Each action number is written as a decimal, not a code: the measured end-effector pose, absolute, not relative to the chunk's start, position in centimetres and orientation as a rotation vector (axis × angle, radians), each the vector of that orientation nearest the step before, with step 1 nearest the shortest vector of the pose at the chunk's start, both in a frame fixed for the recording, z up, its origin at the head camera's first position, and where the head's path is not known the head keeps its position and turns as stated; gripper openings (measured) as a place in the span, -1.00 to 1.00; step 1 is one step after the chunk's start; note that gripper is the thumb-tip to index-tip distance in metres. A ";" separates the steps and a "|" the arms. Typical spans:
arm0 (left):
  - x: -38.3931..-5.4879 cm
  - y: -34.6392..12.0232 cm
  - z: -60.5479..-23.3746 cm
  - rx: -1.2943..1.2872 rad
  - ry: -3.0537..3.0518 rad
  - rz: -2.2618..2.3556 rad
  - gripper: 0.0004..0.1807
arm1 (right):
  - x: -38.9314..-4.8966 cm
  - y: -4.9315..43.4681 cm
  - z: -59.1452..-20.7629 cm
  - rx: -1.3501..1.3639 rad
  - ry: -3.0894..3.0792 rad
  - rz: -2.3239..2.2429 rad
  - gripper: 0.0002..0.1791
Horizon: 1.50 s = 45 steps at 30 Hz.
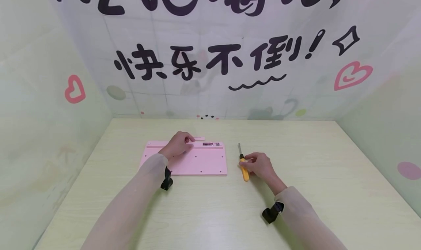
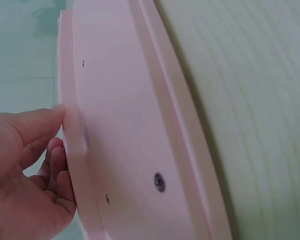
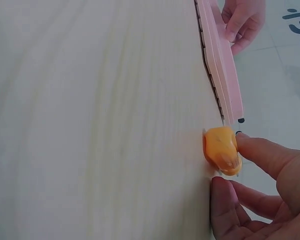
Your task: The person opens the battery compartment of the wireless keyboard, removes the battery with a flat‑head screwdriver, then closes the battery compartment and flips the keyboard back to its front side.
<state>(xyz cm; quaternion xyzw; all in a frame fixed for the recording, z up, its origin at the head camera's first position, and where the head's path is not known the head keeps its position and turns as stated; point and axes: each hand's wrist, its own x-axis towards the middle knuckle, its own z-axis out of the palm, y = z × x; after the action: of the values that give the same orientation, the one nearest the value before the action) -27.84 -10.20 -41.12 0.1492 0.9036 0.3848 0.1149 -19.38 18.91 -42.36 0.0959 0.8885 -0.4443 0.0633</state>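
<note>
A pink keyboard (image 1: 197, 163) lies with its screwed underside up, a label near its far edge. My left hand (image 1: 178, 144) reaches over it. In the left wrist view, its fingertips (image 2: 59, 114) are right at the keyboard's raised far edge, the other fingers loosely bent. Close to these fingertips, just beyond that edge, shows a small pink strip (image 1: 199, 138). Right of the keyboard, my right hand (image 1: 260, 165) holds a screwdriver (image 1: 245, 173) by its yellow handle, between thumb and fingers. Its metal shaft points away from me, low over the table.
The pale wood-grain table (image 1: 210, 213) extends around the keyboard on all sides. A printed white sheet (image 1: 204, 96) with dark writing stands along the table's back edge, and similar walls (image 1: 388, 133) close off both sides. A black wrist camera (image 1: 273, 212) sits on the right sleeve.
</note>
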 end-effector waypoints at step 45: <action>-27.8 -10.4 -41.0 0.422 2.634 1.146 -0.80 | -20.9 18.0 -41.7 0.195 2.715 -1.257 -0.67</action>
<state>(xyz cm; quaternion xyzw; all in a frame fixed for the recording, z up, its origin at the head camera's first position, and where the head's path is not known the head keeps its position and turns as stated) -27.80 -10.36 -41.02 0.1445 0.9007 0.3920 0.1190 -20.92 17.99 -41.74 0.0648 0.9032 -0.4182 0.0715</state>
